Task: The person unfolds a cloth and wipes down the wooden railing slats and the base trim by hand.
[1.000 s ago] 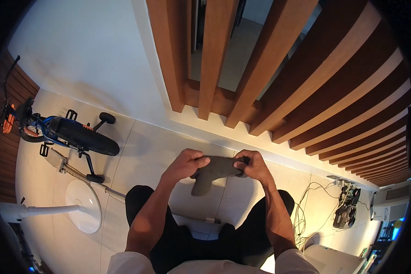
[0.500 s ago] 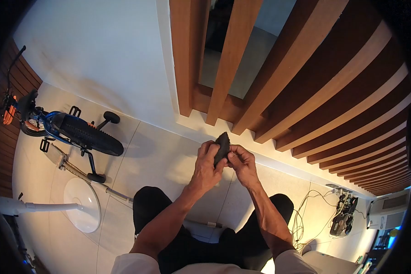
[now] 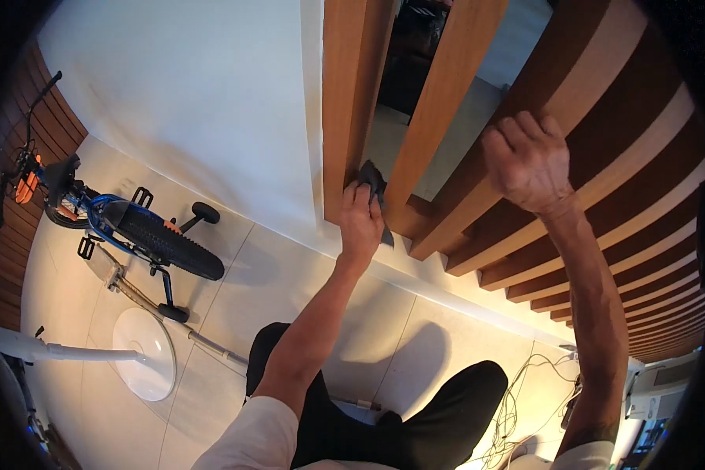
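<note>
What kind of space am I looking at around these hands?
Probably a home's tiled porch or hallway: a small bike with training wheels, a white round-based stand on the pale floor, and wooden slats along one side.

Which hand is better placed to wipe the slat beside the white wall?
Likely the left hand: it holds the cloth at that slat, while the right hand, curled with no cloth visible, is farther along.

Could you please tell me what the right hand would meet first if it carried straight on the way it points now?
Most likely the wooden slat just beyond the knuckles of the right hand. Depth is unclear in this single view, so I cannot tell how near it is.
</note>
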### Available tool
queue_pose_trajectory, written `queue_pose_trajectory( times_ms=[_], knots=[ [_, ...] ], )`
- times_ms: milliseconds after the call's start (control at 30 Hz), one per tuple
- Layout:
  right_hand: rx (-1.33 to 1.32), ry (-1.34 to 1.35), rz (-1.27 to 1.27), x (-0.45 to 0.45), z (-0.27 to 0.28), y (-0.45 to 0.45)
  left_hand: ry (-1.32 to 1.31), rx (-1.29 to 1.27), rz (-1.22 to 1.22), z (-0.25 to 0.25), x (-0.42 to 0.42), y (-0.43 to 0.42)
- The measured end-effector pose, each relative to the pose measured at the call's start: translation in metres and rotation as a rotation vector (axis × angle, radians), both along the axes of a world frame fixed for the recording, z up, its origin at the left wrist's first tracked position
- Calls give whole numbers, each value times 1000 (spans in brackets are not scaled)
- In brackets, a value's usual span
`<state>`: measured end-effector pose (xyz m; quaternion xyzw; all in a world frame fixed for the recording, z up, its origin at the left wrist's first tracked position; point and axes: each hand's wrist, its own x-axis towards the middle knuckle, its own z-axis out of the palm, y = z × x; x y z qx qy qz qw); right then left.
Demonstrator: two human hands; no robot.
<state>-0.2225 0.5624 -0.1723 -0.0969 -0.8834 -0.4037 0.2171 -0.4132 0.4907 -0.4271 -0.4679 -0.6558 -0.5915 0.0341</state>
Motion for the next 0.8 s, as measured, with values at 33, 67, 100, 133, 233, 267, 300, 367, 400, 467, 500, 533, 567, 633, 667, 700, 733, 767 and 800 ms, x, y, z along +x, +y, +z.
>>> queue_pose_trajectory(
  times_ms=[33, 67, 100, 133, 233, 267, 300, 367, 400, 467, 500, 533, 567, 633, 667, 700, 733, 767, 800],
  knots=[
    [6, -45, -76, -4, -3, 2, 165, -15, 28, -15, -4, 18],
    [5, -46, -76, -6, -8, 8, 165, -16, 28, -27, -7, 25],
    [83, -69, -100, -10, -14, 14, 341, -141, -8, -38, -13, 27],
    [157, -95, -124, -15, -22, 21, 513, -271, -46, -50, -20, 29],
    [177, -55, -138, -19, -29, 24, 683, -351, -55, -57, -25, 27],
    [168, -62, -148, -18, -32, 26, 680, -356, -70, -54, -27, 31],
    [202, -84, -169, -18, -31, 26, 669, -423, -104, -48, -30, 36],
    [249, -111, -181, -19, -26, 24, 692, -509, -133, -39, -33, 43],
    [190, -100, -171, -19, -24, 23, 687, -501, -123, -42, -32, 43],
    [143, -76, -152, -20, -20, 24, 742, -437, -77, -55, -34, 42],
    [120, -62, -79, -17, -20, 26, 745, -434, -67, -57, -37, 42],
    [93, -55, -7, -16, -22, 24, 738, -489, -76, -60, -36, 40],
    [101, -62, -3, -17, -26, 19, 727, -540, -86, -62, -34, 39],
    [-46, -82, 259, -21, -23, 11, 741, -525, -75, -58, -35, 45],
    [-33, -86, 266, -34, -19, 5, 760, -533, -75, -56, -37, 45],
    [-68, -134, 362, -56, -19, -4, 757, -529, -67, -42, -40, 43],
    [-109, -183, 451, -73, -22, -12, 656, -607, -147, -28, -41, 41],
    [-112, -187, 448, -87, -22, -8, 602, -645, -194, -27, -37, 40],
    [-107, -207, 332, -103, -21, 2, 546, -684, -237, -28, -33, 39]
  ],
)
